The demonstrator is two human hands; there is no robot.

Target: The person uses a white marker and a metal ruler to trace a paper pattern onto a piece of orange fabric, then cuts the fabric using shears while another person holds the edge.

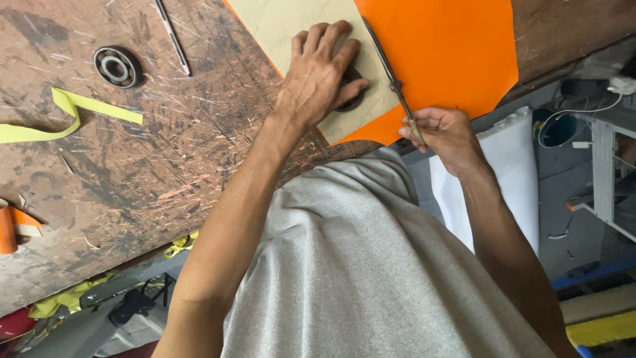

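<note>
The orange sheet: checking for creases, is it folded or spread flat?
Spread flat: the orange sheet lies level on the table, no fold visible.

Scarred wooden workbench (132, 179), grey floor (583, 232)
</note>
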